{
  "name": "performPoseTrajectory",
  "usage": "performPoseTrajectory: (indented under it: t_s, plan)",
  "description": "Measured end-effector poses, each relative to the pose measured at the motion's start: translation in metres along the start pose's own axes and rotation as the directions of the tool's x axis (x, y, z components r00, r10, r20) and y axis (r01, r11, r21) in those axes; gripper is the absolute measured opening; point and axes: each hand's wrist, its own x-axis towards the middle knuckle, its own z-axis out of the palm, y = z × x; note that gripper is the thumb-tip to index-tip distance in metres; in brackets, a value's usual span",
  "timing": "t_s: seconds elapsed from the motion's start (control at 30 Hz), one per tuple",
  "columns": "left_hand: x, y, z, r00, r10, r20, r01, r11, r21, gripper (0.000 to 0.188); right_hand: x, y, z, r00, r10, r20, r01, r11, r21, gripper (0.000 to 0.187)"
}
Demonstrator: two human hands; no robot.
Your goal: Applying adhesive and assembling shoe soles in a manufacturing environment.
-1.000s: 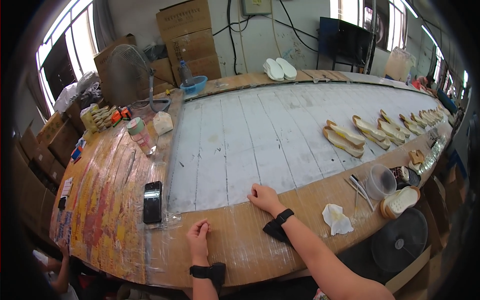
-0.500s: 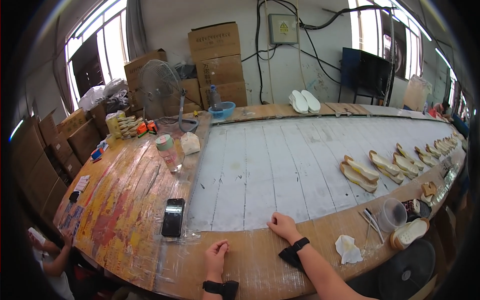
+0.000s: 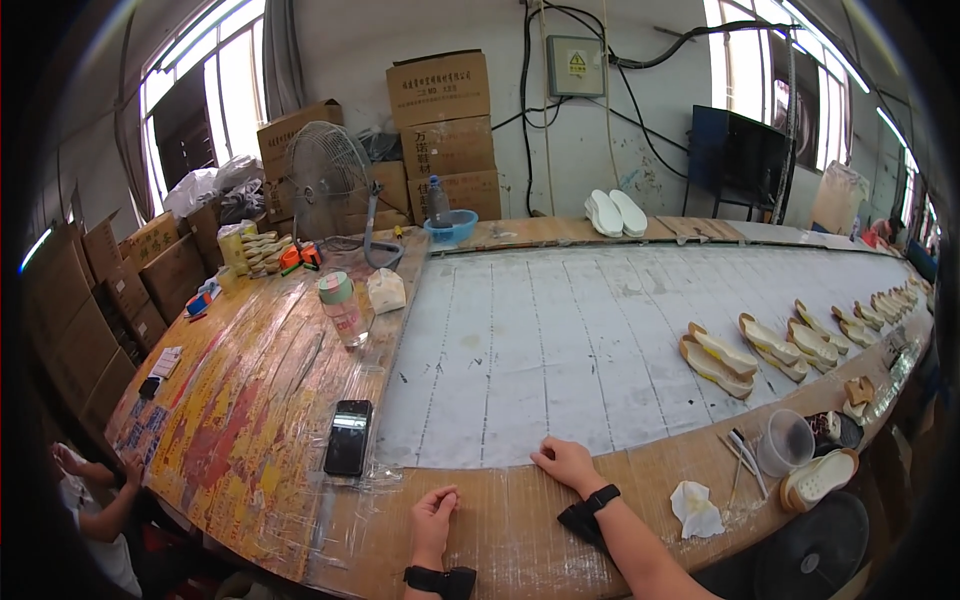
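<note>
My left hand rests on the brown front strip of the table, its fingers curled in and nothing showing in them. To its right, my right hand lies loosely fisted at the edge of the white marked sheet, also with nothing visible in it. Dark bands circle both wrists. A black phone lies flat to the upper left of my left hand. Right of my right forearm is a crumpled white tissue, with a brush and a pen beyond it.
Shoe soles line the sheet's right side. A clear tub and a white shoe sit at the right edge. A bottle, a fan and a blue basin stand farther back. Another person's arm is at lower left.
The whole view has shifted slightly, so the background sits a little lower. Both hands keep about the same place and pose on the table.
</note>
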Motion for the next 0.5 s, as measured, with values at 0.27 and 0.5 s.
performPoseTrajectory:
  t_s: [0.27, 0.5]
  plan:
    - [-0.0008, 0.0022, 0.0021, 1.000, 0.004, 0.000, -0.004, 1.000, 0.030, 0.014, -0.0004, -0.0009, -0.0031, 1.000, -0.011, 0.029, 0.010, 1.000, 0.017, 0.027]
    - [-0.0020, 0.0029, 0.0022, 1.000, -0.001, 0.002, 0.001, 1.000, 0.019, 0.014, -0.0023, -0.0024, -0.0050, 0.999, -0.018, 0.032, 0.018, 1.000, 0.022, 0.027]
